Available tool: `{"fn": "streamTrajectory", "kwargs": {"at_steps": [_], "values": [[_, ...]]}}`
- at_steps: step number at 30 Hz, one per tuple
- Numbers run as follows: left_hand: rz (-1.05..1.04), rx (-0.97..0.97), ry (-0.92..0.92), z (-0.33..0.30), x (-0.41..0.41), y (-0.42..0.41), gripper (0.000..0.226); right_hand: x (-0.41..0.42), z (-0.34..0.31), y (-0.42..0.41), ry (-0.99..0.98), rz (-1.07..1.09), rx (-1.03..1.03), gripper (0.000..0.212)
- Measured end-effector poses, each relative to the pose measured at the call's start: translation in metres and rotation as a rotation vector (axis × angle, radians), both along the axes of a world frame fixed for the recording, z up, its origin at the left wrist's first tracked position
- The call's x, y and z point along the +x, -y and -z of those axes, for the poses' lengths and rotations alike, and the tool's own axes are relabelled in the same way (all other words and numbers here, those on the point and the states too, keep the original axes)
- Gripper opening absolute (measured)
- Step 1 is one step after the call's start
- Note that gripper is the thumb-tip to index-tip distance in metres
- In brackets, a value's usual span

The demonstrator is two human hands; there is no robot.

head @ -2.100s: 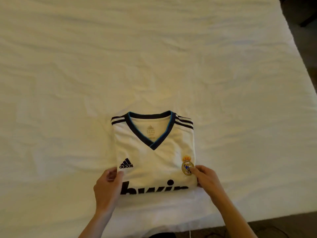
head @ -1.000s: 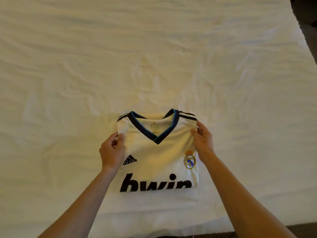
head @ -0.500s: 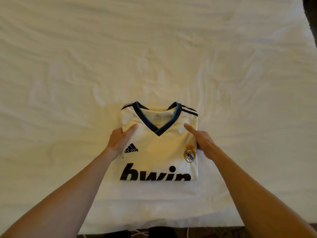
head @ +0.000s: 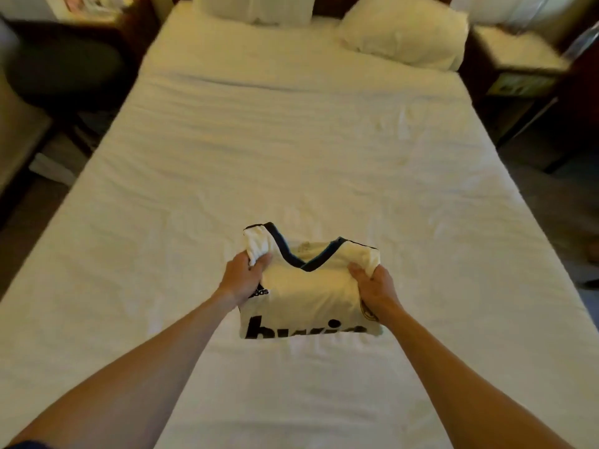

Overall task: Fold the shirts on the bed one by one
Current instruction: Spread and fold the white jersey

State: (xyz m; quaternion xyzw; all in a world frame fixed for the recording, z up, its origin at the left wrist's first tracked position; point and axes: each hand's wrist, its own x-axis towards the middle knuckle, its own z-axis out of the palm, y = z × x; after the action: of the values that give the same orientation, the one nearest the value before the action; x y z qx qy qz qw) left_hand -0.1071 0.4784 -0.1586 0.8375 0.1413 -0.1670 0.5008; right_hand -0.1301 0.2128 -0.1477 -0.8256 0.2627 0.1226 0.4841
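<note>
A folded white football shirt [head: 308,293] with a dark V-neck collar and black lettering is held just above the white bed [head: 291,150], near its foot end. My left hand [head: 241,275] grips the shirt's left side, bunching the shoulder cloth. My right hand [head: 372,286] grips its right side, fingers curled over the edge and covering the crest. The shirt's near edge sags toward the sheet.
Two white pillows [head: 402,34] lie at the head of the bed. A dark chair [head: 61,66] stands left of the bed. A nightstand [head: 518,59] with white items is at the right. Dark floor runs along both sides.
Both hands went from lying flat on the folded shirt to gripping its sides and lifting it. The view has tilted up, so the whole bed and pillows show.
</note>
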Motion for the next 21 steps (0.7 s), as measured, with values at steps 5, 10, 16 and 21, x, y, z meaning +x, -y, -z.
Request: {"fn": "streamTrajectory", "kwargs": {"at_steps": [5,10,16,21], "values": [[0.102,0.251,0.3,-0.23,0.056,-0.044,0.047,0.058,-0.217,-0.039,0.209,-0.071,-0.021,0.046],[0.028,0.367,0.491,-0.444,0.053,-0.101,0.04,0.07,-0.41,-0.096,0.392,-0.13,0.022,0.051],[-0.13,0.311,0.635,-0.596,0.011,-0.177,0.036,0.06,-0.564,-0.166,0.585,-0.239,0.069,0.034],[-0.286,0.305,0.656,-0.659,-0.037,-0.231,0.047,0.056,-0.63,-0.22,0.648,-0.398,0.144,0.03]]}}
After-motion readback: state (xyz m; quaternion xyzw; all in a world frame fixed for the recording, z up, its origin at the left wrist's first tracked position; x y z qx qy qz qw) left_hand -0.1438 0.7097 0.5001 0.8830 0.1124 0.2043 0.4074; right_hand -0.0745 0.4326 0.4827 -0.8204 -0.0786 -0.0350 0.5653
